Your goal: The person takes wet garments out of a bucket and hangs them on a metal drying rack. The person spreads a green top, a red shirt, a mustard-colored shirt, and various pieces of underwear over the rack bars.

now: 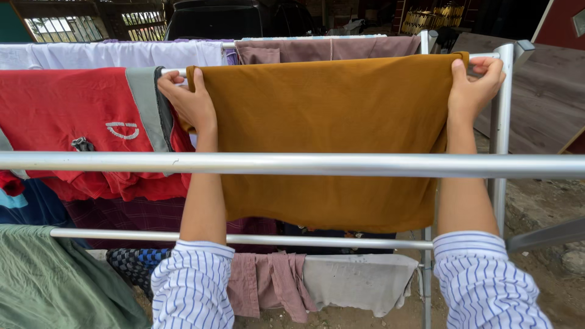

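- The drying rack (pixel 292 164) of pale metal rails fills the view; its nearest rail crosses in front of both forearms, and the rail that carries the cloth runs just under the fingertips.
- The mustard-brown cloth (pixel 323 140) hangs folded over that far rail, draping well below both hands and between them. It looks soft, light and limp, likely to sag or slide on smooth metal, so the top edge at the two corners seems the sound place to hold it.
- A red shirt (pixel 67 116) with a grey strip hangs just outside the left fingers, touching the brown cloth's edge; white and mauve cloths hang on the rail beyond the fingertips.
- The left hand (pixel 192 103) lies on the cloth's upper left corner, fingers (pixel 172 85) curled over the fold, pinching cloth against rail.
- The right hand (pixel 474 88) grips the upper right corner, fingers (pixel 487 68) closed over the cloth's edge and the rail, beside the rack's upright post (pixel 503 116).
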